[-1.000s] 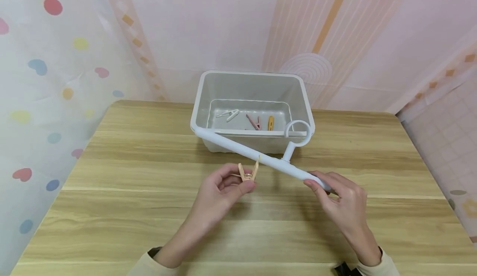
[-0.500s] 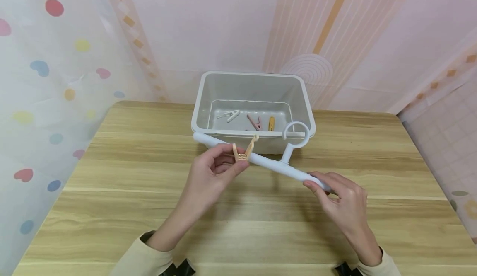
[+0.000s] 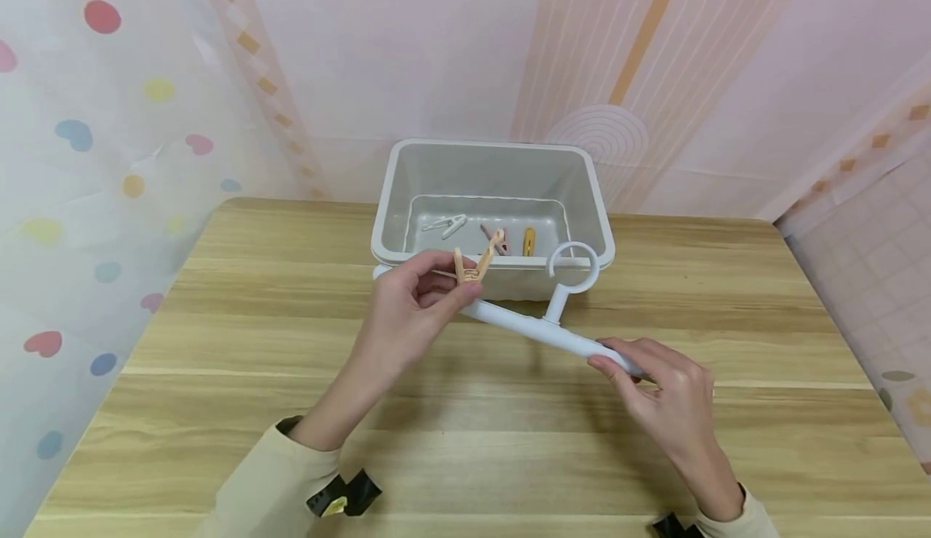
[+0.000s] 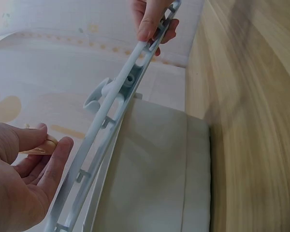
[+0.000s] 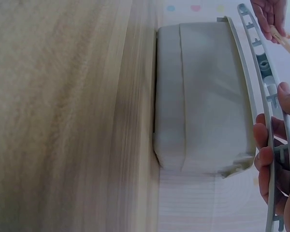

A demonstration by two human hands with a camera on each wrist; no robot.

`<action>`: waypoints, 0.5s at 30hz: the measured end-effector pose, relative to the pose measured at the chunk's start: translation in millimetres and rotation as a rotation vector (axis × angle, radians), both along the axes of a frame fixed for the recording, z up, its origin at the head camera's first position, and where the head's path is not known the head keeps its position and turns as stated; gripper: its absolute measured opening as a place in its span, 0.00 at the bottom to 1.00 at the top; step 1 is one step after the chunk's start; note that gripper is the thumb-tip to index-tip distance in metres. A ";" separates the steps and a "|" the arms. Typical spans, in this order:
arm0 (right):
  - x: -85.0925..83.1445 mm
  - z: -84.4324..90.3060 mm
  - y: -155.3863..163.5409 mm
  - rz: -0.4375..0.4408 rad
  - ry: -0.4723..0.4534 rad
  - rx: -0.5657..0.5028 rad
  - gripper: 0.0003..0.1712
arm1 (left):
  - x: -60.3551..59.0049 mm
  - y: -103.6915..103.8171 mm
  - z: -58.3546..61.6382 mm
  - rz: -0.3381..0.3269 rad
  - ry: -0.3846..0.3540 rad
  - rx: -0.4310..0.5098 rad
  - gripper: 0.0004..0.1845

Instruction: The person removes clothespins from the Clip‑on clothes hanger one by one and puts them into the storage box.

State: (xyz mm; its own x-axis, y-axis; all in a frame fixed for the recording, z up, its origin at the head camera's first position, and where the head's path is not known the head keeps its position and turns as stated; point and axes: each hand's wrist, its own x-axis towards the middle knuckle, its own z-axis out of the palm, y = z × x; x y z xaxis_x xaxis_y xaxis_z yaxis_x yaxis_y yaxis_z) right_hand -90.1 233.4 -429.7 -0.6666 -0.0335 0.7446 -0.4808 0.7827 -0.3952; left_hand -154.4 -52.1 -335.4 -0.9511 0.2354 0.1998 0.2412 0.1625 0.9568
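Note:
My left hand (image 3: pixel 407 320) pinches a light orange clothespin (image 3: pixel 486 258) between thumb and fingers. In the head view its two legs spread upward in a V. My right hand (image 3: pixel 665 388) grips one end of a pale blue-white hanger (image 3: pixel 520 321) with a ring-shaped hook. The bar slants toward the bin at the far left, and my left hand overlaps part of it. From the left wrist, the clothespin (image 4: pixel 44 147) sits apart from the hanger (image 4: pixel 99 121), whose underside is slotted. Seen from the right wrist, my fingers wrap the hanger's (image 5: pixel 266 87) edges.
Behind the hands stands a grey bin (image 3: pixel 494 145) on the wooden table (image 3: pixel 218 320). Inside lie a white clothespin (image 3: pixel 452 225), a pink clothespin (image 3: pixel 505 243) and a yellow clothespin (image 3: pixel 528 241). A patterned cloth (image 3: pixel 422 53) hangs at the back.
My left hand has moved up and slightly left with the clothespin, from below the hanger bar to over it. The hanger has dipped slightly; my right hand keeps its grip.

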 end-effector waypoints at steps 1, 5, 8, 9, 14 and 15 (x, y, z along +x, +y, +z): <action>0.0 0.0 0.1 0.000 0.001 0.001 0.19 | -1.4 0.2 0.6 0.003 0.007 -0.010 0.13; 0.2 -0.3 0.4 0.001 0.003 0.001 0.19 | -6.9 1.1 3.1 0.022 0.017 -0.039 0.13; 0.2 -0.4 0.5 -0.003 0.008 0.004 0.20 | -11.7 2.2 4.6 0.020 0.006 -0.025 0.13; 0.1 -0.4 0.5 -0.004 0.010 0.006 0.20 | -13.5 2.6 5.2 0.019 0.002 -0.017 0.12; 0.3 0.6 1.3 -0.009 0.017 0.017 0.22 | -22.8 4.9 7.8 0.029 0.004 -0.008 0.13; 0.4 0.8 1.4 -0.011 0.017 0.019 0.22 | -24.4 5.2 8.4 0.034 0.004 -0.013 0.14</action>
